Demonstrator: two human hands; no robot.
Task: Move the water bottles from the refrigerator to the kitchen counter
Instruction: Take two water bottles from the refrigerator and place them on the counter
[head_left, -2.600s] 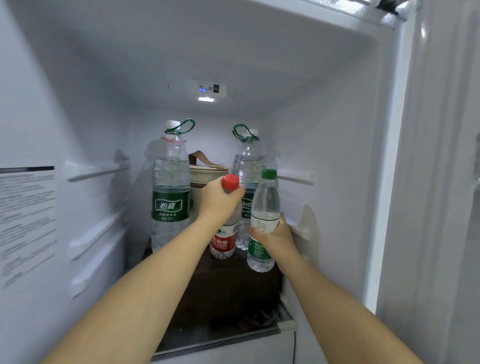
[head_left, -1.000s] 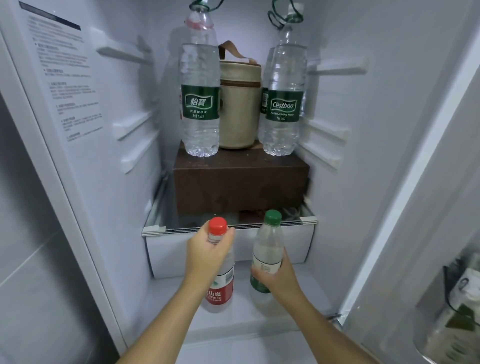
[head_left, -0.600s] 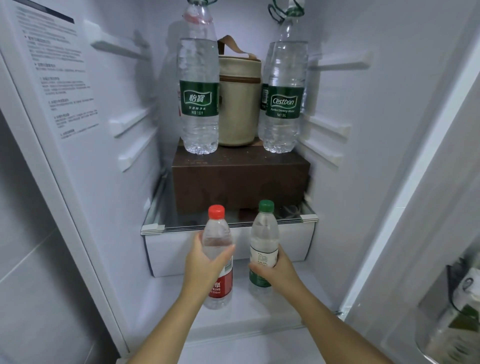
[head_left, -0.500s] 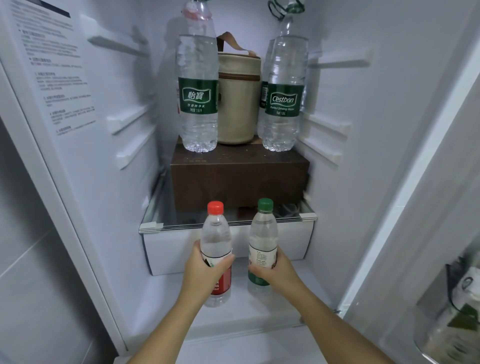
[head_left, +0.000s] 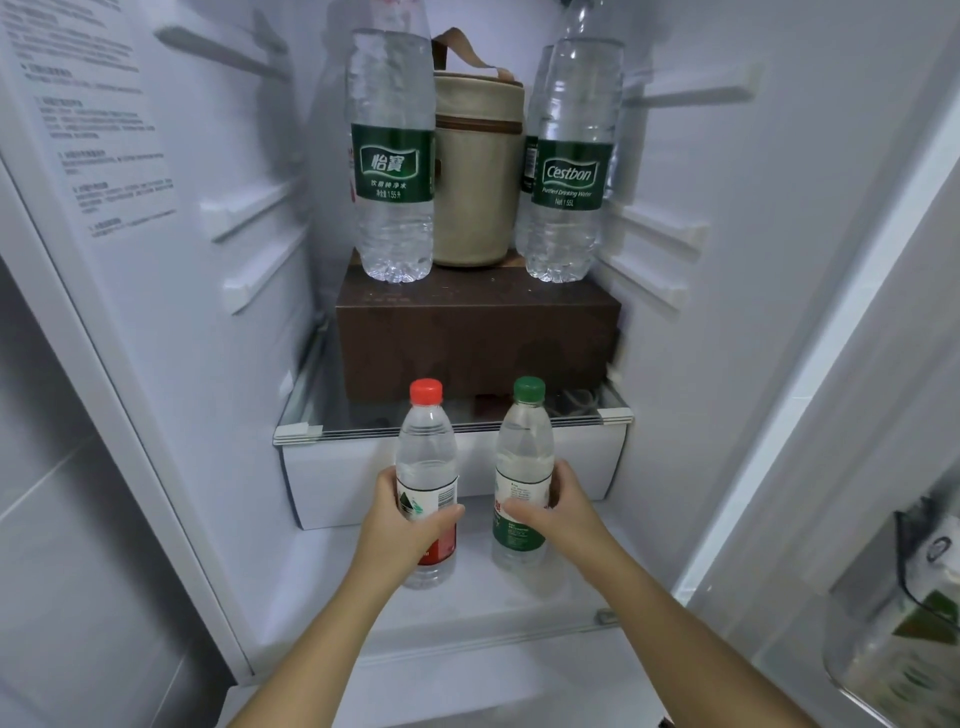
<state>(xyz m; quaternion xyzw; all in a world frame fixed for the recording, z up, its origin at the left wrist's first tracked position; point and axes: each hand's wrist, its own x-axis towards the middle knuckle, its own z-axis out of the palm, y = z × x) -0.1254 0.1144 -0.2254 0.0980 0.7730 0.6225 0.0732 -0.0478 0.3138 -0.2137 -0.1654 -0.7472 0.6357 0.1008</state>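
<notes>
In the refrigerator (head_left: 727, 312), before its drawer (head_left: 353, 483), left hand (head_left: 400, 525) grips the red-capped bottle (head_left: 426, 452), right hand (head_left: 561, 512) the green-capped bottle (head_left: 522, 447).

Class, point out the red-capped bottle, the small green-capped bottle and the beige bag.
red-capped bottle (head_left: 426, 446): head view, clear upper body.
small green-capped bottle (head_left: 524, 445): head view, clear upper body.
beige bag (head_left: 478, 200): head view, front wall below the zip.

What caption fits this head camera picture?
Left hand grips a red-capped clear plastic bottle, right hand a green-capped clear plastic bottle, at the open white refrigerator.
</notes>
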